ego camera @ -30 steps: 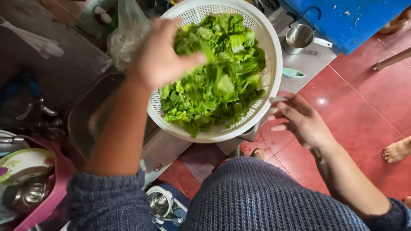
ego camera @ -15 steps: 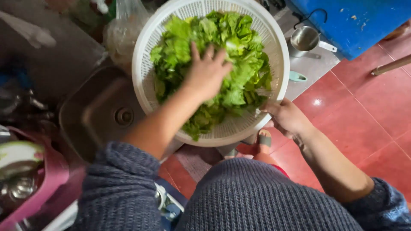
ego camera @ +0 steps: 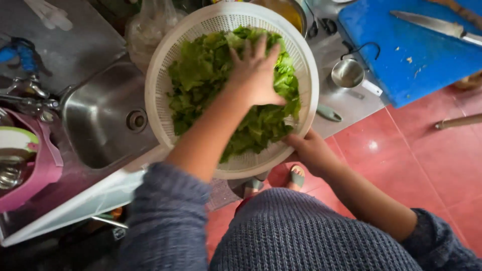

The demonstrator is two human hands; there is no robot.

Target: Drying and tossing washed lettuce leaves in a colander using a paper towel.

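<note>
Two hands on one white plastic colander [ego camera: 165, 70], which is piled with green leafy lettuce [ego camera: 201, 70] and sits above the counter edge, partly over the steel sink [ego camera: 95, 120]. The left hand [ego camera: 256, 75] lies flat on the leaves, fingers spread, pressing down rather than clenching anything. The right hand [ego camera: 311, 150] has its grip on the colander's near rim, fingers curled under it (can't see the fingertips themselves). Just right of the colander there's a small steel measuring cup [ego camera: 349, 74], and past that a blue cutting board [ego camera: 416, 55] with a knife [ego camera: 432, 24] lying on it. Red tile floor [ego camera: 427, 165] below.
</note>
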